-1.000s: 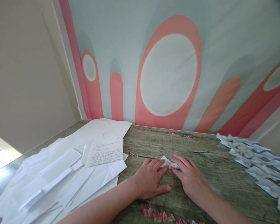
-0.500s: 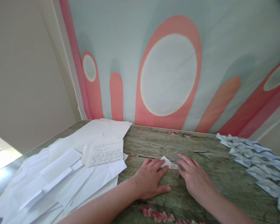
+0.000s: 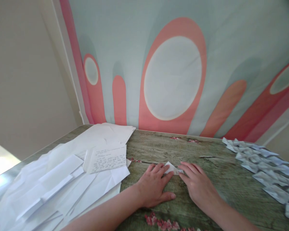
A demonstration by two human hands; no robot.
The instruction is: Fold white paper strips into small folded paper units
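Observation:
A small folded white paper piece point(image 3: 172, 168) lies on the wood-patterned table point(image 3: 207, 150). My left hand point(image 3: 155, 186) rests flat on the table, fingers stretched out, its fingertips pressing the paper's left part. My right hand point(image 3: 198, 186) also lies flat with fingers extended, its fingertips touching the paper's right end. Most of the paper is hidden under the fingers.
A loose heap of white sheets point(image 3: 62, 179), one of them a handwritten note point(image 3: 107, 158), covers the table's left side. Several folded paper pieces point(image 3: 262, 163) lie in rows at the right edge. A wall hanging point(image 3: 173, 73) with pink arches rises behind the table.
My right hand slid a little right off the folded paper and then came back left onto its end. My left hand stayed in place.

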